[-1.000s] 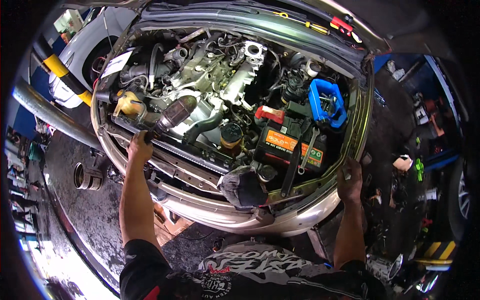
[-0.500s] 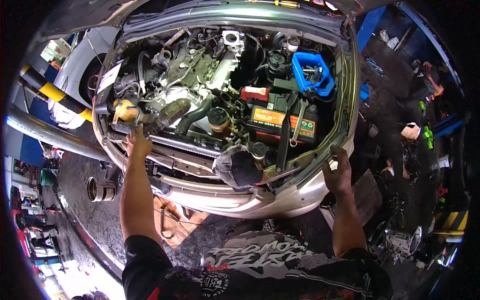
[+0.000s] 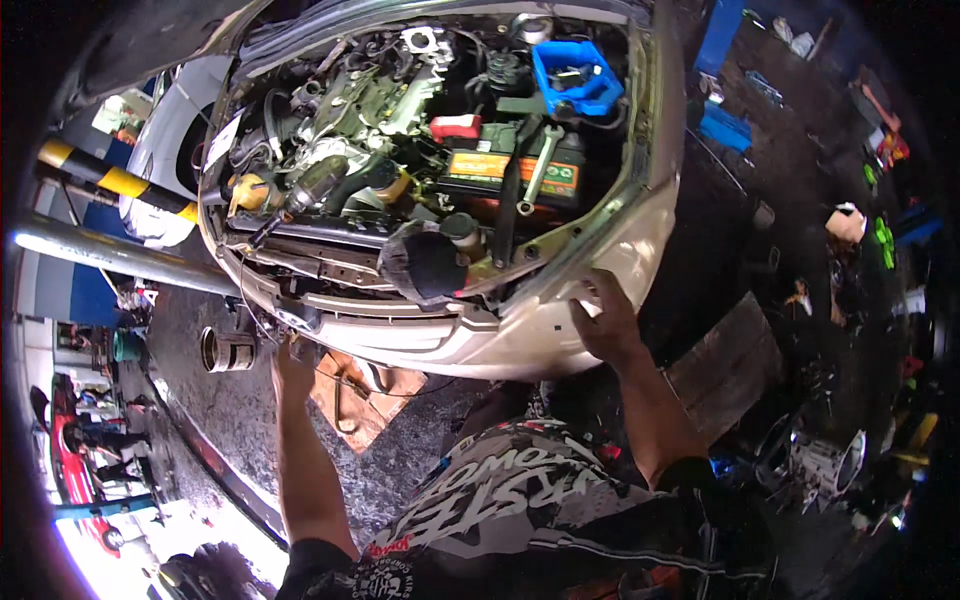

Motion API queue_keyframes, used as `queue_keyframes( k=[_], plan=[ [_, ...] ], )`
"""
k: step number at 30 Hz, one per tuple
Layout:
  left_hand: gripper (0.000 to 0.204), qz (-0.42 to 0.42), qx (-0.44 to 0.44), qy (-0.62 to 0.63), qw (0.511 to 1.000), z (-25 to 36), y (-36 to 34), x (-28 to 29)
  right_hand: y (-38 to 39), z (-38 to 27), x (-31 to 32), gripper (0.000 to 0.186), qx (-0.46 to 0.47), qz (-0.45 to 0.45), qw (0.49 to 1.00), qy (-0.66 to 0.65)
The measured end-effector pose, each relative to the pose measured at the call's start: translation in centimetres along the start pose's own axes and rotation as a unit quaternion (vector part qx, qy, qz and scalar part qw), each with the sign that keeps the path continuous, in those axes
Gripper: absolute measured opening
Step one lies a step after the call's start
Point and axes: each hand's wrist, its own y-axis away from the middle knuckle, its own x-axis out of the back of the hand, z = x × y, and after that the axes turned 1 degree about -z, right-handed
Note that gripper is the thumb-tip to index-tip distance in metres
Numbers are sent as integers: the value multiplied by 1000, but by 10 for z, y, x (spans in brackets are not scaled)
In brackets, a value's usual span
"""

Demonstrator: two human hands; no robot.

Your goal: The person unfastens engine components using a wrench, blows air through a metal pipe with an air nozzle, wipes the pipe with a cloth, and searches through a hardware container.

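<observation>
My left hand (image 3: 292,362) is low beside the front bumper (image 3: 390,338), next to a thin dark cable. Its fingertips are small and blurred, so I cannot make out whether they hold anything. My right hand (image 3: 607,325) is over the pale front corner of the car, thumb and fingers apart, with nothing in it. Across the battery (image 3: 480,172) lie a combination wrench (image 3: 541,170) and a long black bar (image 3: 511,195). A dark cloth (image 3: 420,268) drapes over the front edge of the engine bay, beside a capped reservoir (image 3: 462,232).
A blue plastic tray (image 3: 597,97) holding metal parts sits in the engine bay. On the floor are a metal can (image 3: 228,350), flattened cardboard (image 3: 365,410) and a large metal casing (image 3: 815,455). A black-and-yellow post (image 3: 115,182) stands at left. A person's arm (image 3: 880,105) shows at far right.
My left hand has come away from the engine bay's front left, down beside the bumper. My right hand has moved left, over the car's corner. The view has shifted, with the car higher in it.
</observation>
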Motion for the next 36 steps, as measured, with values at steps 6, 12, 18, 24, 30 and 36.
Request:
queue_keyframes(
  k=[6, 12, 18, 24, 30, 36],
  plan=[
    [58, -270, 271, 227, 896, -61, 190, -68, 22, 2, -21, 41, 107, -22, 993, -44],
    [63, -353, 430, 157, 816, -33, 395, -78, 50, -10, -64, 39, 112, -180, 971, -114],
    [65, -332, 564, 201, 728, 3, 507, -48, 69, -34, -110, 33, 100, -361, 919, -122],
    [60, -334, 444, 157, 816, 7, 549, -60, 72, -64, -160, 33, 110, -477, 868, -84],
    [60, -147, 647, 307, 682, -2, 532, -59, 81, -92, -232, 36, 116, -553, 824, -46],
    [57, -183, 681, 318, 634, -100, 543, -62, 113, -116, -339, 36, 43, -583, 811, 4]
  ],
)
